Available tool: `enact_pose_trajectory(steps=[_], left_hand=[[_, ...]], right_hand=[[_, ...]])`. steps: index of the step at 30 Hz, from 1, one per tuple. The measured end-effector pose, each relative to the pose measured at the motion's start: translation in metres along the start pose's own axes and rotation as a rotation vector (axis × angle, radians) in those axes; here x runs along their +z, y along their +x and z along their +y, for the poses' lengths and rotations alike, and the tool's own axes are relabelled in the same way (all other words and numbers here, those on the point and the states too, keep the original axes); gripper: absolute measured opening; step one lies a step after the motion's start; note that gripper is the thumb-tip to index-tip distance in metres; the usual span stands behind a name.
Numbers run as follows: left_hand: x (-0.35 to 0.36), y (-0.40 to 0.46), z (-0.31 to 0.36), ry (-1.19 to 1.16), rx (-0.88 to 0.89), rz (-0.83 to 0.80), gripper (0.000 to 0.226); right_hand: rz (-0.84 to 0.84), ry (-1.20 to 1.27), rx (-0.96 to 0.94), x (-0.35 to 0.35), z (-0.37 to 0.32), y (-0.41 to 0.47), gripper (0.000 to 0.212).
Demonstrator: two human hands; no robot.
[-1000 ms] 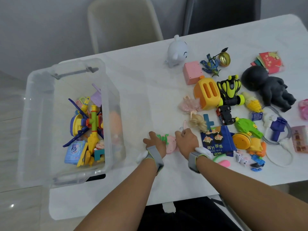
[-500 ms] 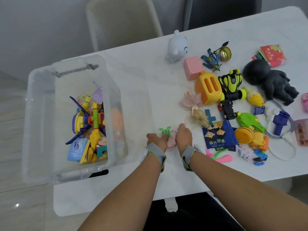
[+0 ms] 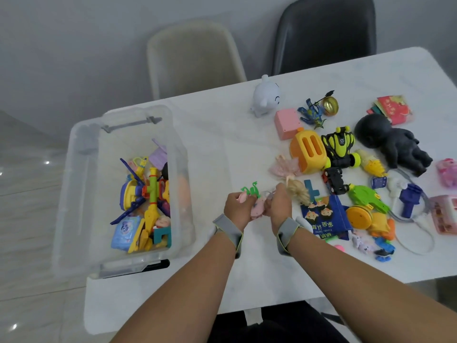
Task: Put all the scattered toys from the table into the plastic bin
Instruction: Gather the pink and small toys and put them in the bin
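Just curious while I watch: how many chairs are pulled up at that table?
2. A cream padded chair stands at the far edge of the white table, behind the clear plastic bin. A black chair stands to its right. Others outside the frame may be hidden.

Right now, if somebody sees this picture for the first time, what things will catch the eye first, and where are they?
First come the two hands at the centre: the left hand and the right hand together grip a small pink toy with green parts. To their left stands the clear plastic bin, already holding colourful toys. To the right, many toys lie scattered on the white table, most strikingly a black doll and an orange toaster.
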State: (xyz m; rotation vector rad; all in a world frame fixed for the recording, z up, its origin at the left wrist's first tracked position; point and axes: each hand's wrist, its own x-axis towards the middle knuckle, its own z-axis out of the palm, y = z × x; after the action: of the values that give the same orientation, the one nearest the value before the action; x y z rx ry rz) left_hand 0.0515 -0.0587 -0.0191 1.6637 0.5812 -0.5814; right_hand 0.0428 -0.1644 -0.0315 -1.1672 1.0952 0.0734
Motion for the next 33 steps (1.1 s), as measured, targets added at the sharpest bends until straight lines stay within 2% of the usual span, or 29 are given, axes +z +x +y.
enact_pose_trajectory(steps=[1,5,8,13,17,21,28,33], left_hand=[[-0.001,-0.002,0.008,-0.016,0.017,0.022,0.01],[-0.003,-0.007,0.033,-0.1,0.012,0.041,0.03],[-0.015,-0.009,0.059,-0.16,0.042,0.047,0.035],[-0.045,-0.015,0.106,-0.256,0.163,0.05,0.035],[-0.078,-0.022,0.145,-0.317,0.251,0.07,0.037],[-0.119,-0.034,0.181,-0.398,0.349,0.106,0.036],[-0.195,-0.057,0.219,-0.473,0.466,0.184,0.039],[-0.252,-0.066,0.22,-0.479,0.534,0.238,0.041]], right_hand=[[-0.009,0.001,-0.024,0.001,-0.009,-0.001,0.022],[-0.011,0.078,-0.041,0.004,-0.035,-0.004,0.024],[-0.018,0.04,-0.08,0.009,-0.055,-0.007,0.022],[-0.131,-0.025,-0.19,0.025,-0.083,-0.026,0.015],[-0.25,-0.048,-0.242,0.054,-0.112,-0.047,0.022],[-0.377,-0.116,-0.337,0.09,-0.132,-0.08,0.016],[-0.498,-0.236,-0.502,0.161,-0.138,-0.141,0.026],[-0.585,-0.338,-0.551,0.2,-0.12,-0.171,0.034]])
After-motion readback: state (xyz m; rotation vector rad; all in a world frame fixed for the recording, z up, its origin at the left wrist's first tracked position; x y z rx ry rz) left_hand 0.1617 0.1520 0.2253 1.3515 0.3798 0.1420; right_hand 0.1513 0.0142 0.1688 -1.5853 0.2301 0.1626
